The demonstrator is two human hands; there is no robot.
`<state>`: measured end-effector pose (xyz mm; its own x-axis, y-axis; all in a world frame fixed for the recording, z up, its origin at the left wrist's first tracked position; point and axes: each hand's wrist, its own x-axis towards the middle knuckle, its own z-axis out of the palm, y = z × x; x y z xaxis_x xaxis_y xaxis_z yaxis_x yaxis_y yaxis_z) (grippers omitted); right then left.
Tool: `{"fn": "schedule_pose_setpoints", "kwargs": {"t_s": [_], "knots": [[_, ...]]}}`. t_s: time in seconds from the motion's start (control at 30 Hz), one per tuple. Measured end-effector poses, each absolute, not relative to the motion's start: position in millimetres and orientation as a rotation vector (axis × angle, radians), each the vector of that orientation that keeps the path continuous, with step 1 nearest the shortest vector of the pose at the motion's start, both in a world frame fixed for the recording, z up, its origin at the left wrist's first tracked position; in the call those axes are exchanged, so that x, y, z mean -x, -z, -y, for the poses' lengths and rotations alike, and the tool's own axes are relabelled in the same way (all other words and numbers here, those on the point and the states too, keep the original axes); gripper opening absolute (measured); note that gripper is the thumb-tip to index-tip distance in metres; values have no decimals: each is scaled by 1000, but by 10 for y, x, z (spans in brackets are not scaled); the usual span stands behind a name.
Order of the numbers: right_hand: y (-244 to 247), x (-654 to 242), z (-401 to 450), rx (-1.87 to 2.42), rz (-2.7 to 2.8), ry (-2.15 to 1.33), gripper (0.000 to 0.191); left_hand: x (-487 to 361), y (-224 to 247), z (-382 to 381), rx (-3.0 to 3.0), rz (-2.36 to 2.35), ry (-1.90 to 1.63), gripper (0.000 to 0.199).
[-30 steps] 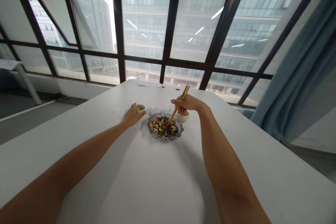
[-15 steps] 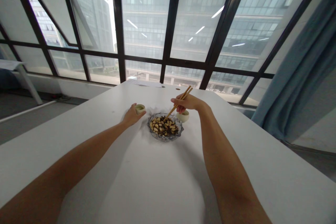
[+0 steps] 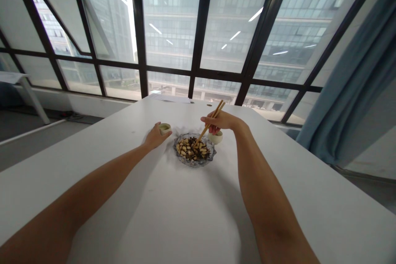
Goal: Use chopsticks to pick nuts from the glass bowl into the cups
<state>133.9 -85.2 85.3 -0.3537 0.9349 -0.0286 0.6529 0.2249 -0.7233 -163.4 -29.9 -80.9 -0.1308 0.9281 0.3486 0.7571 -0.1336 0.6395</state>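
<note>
My right hand (image 3: 218, 121) grips a pair of wooden chopsticks (image 3: 206, 128), their tips down among the nuts and dark seeds (image 3: 191, 148) in a clear glass dish (image 3: 195, 165). The mix has pale, peanut-like pieces and dark, slender ones. Whether the tips pinch a piece is too small to tell. On the dish's left, my left hand (image 3: 155, 135) is wrapped round a small pale-green cup (image 3: 165, 128). A second small pale cup (image 3: 215, 137) stands behind the dish on the right, partly hidden by my right hand.
Everything stands on a white table (image 3: 173, 206). Papers (image 3: 171, 99) lie at its far edge near a small round dark spot. Tall black-framed windows rise behind, a blue curtain (image 3: 349, 78) hangs at the right, and another white table (image 3: 14, 76) is at the left.
The chopsticks have shifted slightly left and down, tips still in the mix. My left hand stays on its cup; both cups and the dish have not moved.
</note>
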Motion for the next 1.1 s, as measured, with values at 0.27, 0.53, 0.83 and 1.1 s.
{"fn": "schedule_pose_setpoints", "kwargs": {"t_s": [0.27,0.53,0.83,1.1], "knots": [[-840,-1389,801,1401,2084,-851,45,1648,818,302,-1906,-1915,-1122,81],[-825,-1343,816,1451,2161,-928,41,1618,776,333,-1907,-1916,-1094,82],[-858,-1409,810,1410,2123,-790,45,1635,812,303,-1916,-1926,-1101,81],[-860,-1466,790,1340,2068,-735,49,1652,808,318,-1918,-1921,-1086,84]]}}
